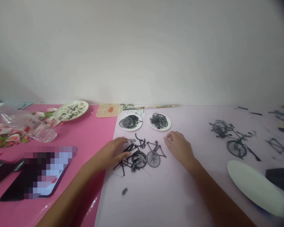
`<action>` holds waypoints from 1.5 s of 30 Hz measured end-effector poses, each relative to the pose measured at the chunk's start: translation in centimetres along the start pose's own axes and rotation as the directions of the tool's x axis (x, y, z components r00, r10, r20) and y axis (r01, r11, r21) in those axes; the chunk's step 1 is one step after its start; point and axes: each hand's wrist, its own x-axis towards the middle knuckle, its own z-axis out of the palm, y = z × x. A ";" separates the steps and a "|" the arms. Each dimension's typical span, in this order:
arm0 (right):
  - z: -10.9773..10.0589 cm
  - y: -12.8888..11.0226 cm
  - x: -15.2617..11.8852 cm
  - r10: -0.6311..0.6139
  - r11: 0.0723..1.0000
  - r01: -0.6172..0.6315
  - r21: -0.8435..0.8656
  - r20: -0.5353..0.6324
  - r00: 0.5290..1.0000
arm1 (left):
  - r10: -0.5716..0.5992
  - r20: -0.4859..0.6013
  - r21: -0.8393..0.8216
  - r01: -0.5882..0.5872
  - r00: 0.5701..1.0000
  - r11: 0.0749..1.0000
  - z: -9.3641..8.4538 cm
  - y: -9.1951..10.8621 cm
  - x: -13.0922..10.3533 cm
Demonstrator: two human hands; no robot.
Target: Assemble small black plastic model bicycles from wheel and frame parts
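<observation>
The left hand, part-open, reaches the black bicycle parts rightward; any hold is unclear. The right hand, loosely curled, holds nothing visible.

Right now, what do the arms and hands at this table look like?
They are a person's. The left hand and right hand are ungloved. Both forearms show bare, with no sleeve, watch, bracelet, marking or cable visible. Fingernails are too blurred to describe.

2 forearms extend forward; left fingers parted, right fingers curled.
</observation>
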 end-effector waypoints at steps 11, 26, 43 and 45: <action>-0.1 -3.8 -2.6 -0.528 0.806 0.421 0.416 0.183 0.830 | 0.056 0.141 -0.044 -0.050 0.988 0.998 -0.4 -2.7 -1.0; 1.5 -4.8 -3.6 -0.555 0.788 0.438 0.432 0.190 0.810 | 0.089 -0.100 0.081 -0.081 0.991 0.993 1.5 -1.5 0.7; 1.9 -4.7 -3.6 -0.547 0.783 0.453 0.427 0.125 0.828 | 0.104 -0.193 0.083 -0.089 0.976 0.993 3.9 -1.1 0.8; 2.0 -4.6 -3.6 -0.549 0.782 0.455 0.426 0.123 0.827 | 0.109 -0.194 0.081 -0.095 0.975 0.992 3.9 -1.1 0.8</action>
